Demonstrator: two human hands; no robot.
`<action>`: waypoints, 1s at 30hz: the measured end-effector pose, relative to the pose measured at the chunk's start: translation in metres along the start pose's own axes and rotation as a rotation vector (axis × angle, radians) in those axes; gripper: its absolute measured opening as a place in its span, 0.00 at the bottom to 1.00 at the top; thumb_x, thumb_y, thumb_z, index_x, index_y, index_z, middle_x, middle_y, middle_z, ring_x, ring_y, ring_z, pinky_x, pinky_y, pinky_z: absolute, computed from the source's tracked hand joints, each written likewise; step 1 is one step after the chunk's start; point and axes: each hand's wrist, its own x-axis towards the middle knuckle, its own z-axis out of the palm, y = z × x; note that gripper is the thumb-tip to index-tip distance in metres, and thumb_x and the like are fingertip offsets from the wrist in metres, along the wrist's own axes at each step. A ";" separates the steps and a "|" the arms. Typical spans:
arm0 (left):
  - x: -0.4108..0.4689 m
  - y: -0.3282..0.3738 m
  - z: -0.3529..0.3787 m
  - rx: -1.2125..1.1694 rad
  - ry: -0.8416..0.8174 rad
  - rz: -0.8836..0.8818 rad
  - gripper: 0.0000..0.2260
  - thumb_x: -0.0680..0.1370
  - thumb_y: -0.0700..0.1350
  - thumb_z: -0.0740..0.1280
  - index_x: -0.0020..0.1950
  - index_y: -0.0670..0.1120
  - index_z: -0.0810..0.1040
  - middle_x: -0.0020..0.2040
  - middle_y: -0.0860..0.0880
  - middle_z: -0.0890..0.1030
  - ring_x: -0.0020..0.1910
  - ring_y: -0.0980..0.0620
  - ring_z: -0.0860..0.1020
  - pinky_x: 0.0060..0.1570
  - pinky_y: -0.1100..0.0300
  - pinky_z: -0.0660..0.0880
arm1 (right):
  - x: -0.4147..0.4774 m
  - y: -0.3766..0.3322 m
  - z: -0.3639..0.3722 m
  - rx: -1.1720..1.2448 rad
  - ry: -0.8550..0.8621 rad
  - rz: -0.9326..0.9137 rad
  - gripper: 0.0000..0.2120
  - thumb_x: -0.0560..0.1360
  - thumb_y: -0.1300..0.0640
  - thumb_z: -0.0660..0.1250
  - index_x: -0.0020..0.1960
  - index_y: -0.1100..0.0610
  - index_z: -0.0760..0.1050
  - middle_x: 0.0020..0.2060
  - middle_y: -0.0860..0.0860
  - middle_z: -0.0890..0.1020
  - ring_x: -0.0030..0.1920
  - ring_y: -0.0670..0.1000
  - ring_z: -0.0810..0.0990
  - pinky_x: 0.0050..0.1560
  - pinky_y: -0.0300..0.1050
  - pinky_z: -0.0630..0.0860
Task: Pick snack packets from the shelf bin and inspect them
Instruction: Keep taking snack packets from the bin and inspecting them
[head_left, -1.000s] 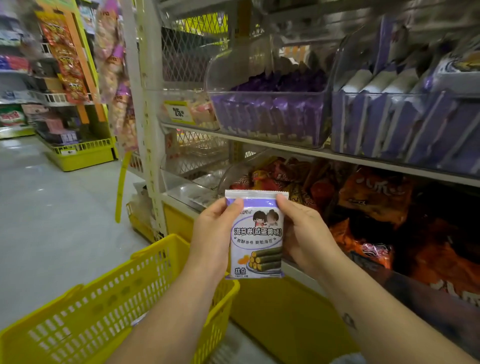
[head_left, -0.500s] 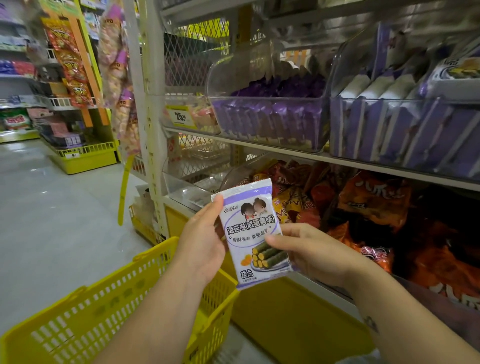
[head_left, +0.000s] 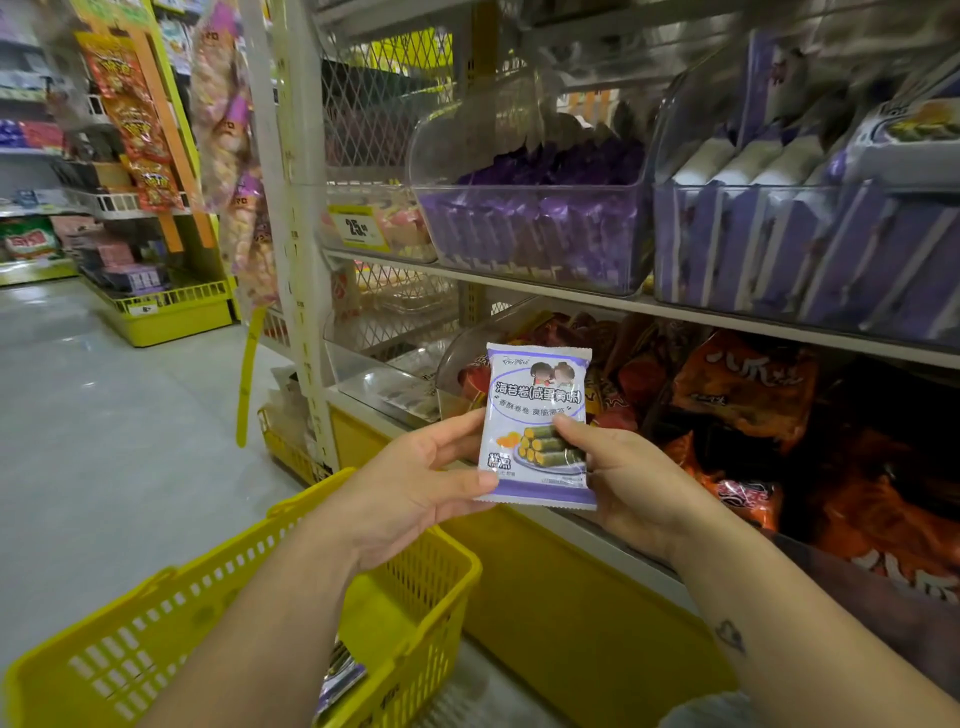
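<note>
**Item:** seaweed-roll snack packet (head_left: 537, 426), lilac and white, printed with two cartoon figures, Chinese lettering and a picture of green rolls. Held upright, face toward the camera, in front of the lower shelf and above the far corner of the basket.

**Left hand** (head_left: 415, 493): grips the packet's lower left edge, thumb on the front near the bottom corner, fingers behind.

**Right hand** (head_left: 628, 478): grips the lower right edge, thumb pressed over the printed rolls, fingers curled behind. A small tattoo (head_left: 730, 636) shows on this forearm.

**Upper shelf:** clear bin of dark purple packets (head_left: 530, 223); just beside it on the right, a clear bin of purple-and-white packets (head_left: 805, 244), standing in rows. A yellow price tag (head_left: 358, 228) hangs to the left.

**Lower shelf:** orange and red snack bags (head_left: 748, 395), piled behind the held packet.

**Floor level:** yellow shopping basket (head_left: 208, 623), below the left forearm, with a purple-edged packet (head_left: 337, 675) lying inside.
</note>
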 end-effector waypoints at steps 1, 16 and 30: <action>-0.001 0.000 0.001 0.016 0.004 0.013 0.27 0.68 0.34 0.72 0.64 0.52 0.74 0.57 0.51 0.84 0.54 0.48 0.83 0.43 0.62 0.80 | -0.001 0.000 0.001 -0.003 -0.002 -0.005 0.17 0.80 0.53 0.60 0.58 0.64 0.79 0.54 0.61 0.83 0.53 0.57 0.84 0.53 0.50 0.80; 0.007 -0.021 0.032 0.138 0.174 0.175 0.29 0.70 0.65 0.67 0.71 0.65 0.67 0.66 0.55 0.77 0.67 0.52 0.74 0.68 0.45 0.69 | -0.004 0.011 0.027 -0.281 -0.094 -0.250 0.18 0.82 0.57 0.57 0.70 0.46 0.69 0.63 0.47 0.79 0.59 0.45 0.80 0.61 0.47 0.77; 0.008 -0.018 0.010 0.017 0.090 0.205 0.32 0.80 0.34 0.60 0.75 0.64 0.58 0.61 0.53 0.81 0.60 0.52 0.80 0.47 0.54 0.80 | -0.005 0.003 0.010 -0.348 0.021 -0.490 0.31 0.78 0.65 0.64 0.65 0.30 0.65 0.57 0.50 0.80 0.56 0.48 0.82 0.53 0.50 0.81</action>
